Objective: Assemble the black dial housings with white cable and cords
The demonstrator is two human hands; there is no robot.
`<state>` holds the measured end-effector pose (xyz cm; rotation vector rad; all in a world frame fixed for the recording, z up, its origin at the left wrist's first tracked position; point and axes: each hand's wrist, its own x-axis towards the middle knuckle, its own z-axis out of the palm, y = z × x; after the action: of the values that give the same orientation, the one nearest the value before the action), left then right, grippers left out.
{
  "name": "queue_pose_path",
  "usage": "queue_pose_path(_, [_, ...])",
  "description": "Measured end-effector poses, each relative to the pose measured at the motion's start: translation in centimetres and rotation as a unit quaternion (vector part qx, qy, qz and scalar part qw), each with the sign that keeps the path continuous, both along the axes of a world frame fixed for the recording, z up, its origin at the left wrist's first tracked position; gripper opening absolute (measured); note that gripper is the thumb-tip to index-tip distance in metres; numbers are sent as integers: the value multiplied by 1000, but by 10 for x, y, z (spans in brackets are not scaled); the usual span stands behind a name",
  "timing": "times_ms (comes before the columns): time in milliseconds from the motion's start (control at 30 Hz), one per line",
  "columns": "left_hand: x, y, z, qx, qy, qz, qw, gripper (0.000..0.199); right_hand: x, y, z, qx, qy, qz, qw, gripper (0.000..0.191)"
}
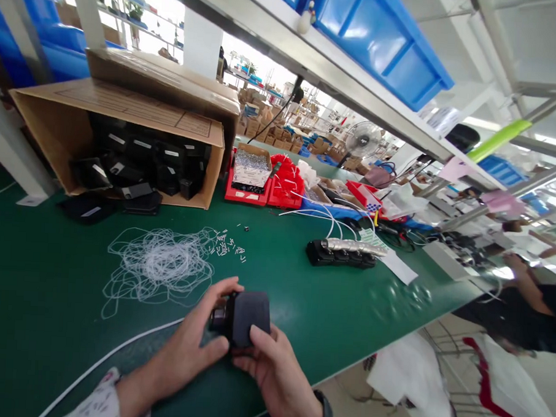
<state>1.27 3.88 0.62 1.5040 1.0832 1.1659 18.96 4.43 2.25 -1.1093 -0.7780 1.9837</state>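
A black square-faced device (251,318) with a rounded part on its left side is held above the green table. My left hand (199,334) grips its left side, thumb below and fingers above, partly hidden behind it. My right hand (275,362) holds its lower right corner, thumb on the flat face. A white cable (115,351) runs from the lower left toward my left hand. Beyond the device lie a tangle of thin white string (162,262) and a scatter of small metal pieces (225,246).
At the back left, a cardboard box (217,169) holds black parts. Red bins (246,198) stand at the back middle. Right of them is a black power strip-like row (340,254) with white cables. A shelf (358,64) crosses overhead. A person's arm (528,284) shows at the far right.
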Motion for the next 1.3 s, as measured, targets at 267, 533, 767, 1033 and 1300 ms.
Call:
queue_pose_path(267, [-30, -17, 27, -44, 177, -46, 982, 59, 4, -8, 16, 316, -317, 152, 882, 59])
queue_pose_path(533, [-24, -43, 1, 19, 173, 45, 984, 61, 7, -8, 6, 355, -293, 163, 873, 60])
queue_pose_path(767, [-18, -38, 4, 44, 195, 75, 977, 52, 9, -2, 6, 344, -265, 165, 885, 56])
queue_pose_path(1033, [-15, -38, 7, 22, 205, 95, 974, 46, 13, 4, 9, 350, -243, 188, 885, 54])
queue_pose_path(1300, [-21, -41, -24, 43, 227, 160, 960, 42, 15, 12, 8, 408, -290, 195, 843, 60])
